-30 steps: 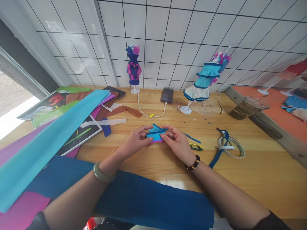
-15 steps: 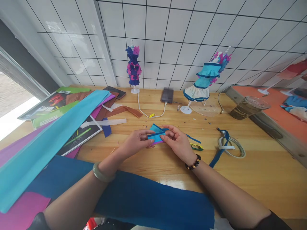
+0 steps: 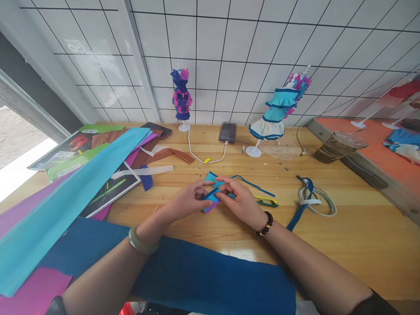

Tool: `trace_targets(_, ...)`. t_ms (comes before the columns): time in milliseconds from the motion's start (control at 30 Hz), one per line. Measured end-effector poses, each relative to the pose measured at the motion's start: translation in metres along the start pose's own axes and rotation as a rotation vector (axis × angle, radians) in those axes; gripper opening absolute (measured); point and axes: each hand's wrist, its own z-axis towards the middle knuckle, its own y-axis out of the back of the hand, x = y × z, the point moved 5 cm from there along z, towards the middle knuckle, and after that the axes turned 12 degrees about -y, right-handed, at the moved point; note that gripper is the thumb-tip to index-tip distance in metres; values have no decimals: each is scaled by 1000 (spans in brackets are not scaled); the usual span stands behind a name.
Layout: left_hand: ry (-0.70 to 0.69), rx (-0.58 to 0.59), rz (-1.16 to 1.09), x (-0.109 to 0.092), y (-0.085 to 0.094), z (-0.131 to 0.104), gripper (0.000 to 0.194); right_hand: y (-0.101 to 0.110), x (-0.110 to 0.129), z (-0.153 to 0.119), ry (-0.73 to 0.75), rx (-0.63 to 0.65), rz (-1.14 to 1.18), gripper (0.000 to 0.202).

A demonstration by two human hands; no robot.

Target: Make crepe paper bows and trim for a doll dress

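Note:
My left hand (image 3: 187, 200) and my right hand (image 3: 241, 202) meet over the middle of the table. Between their fingertips is a small light-blue crepe paper piece (image 3: 211, 176) with dark blue edging and a purple lower edge. Both hands pinch it, and the fingers cover part of it. Just beyond my right hand, a thin dark blue strip (image 3: 257, 188) lies on the wood, with a yellow utility knife (image 3: 267, 201) beside it.
Crepe paper sheets (image 3: 72, 201) and magazines (image 3: 114, 190) pile up at left. A dark blue sheet (image 3: 213, 275) spans the front edge. To the right are a tape roll (image 3: 330, 205) and a lidded cup (image 3: 337, 148). Two small dressed stands (image 3: 182, 96) (image 3: 275, 113) are by the wall.
The light-blue piece has tilted, its right side rising. My right fingers have shifted slightly left, closer to my left hand. More of the thin blue strip shows.

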Motion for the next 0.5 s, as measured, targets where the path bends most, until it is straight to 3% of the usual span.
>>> trace_targets(100,15,-20,29,0,1,-1,55,1,0,0,-17,11,52,36)
trace_targets(267,22,-82,-12,1,5,-2,57,9,-3,4,-164,-27,299,33)
trace_targets(500,23,-129,-64,5,6,-1,57,-3,-5,4,-176,56,384,40)
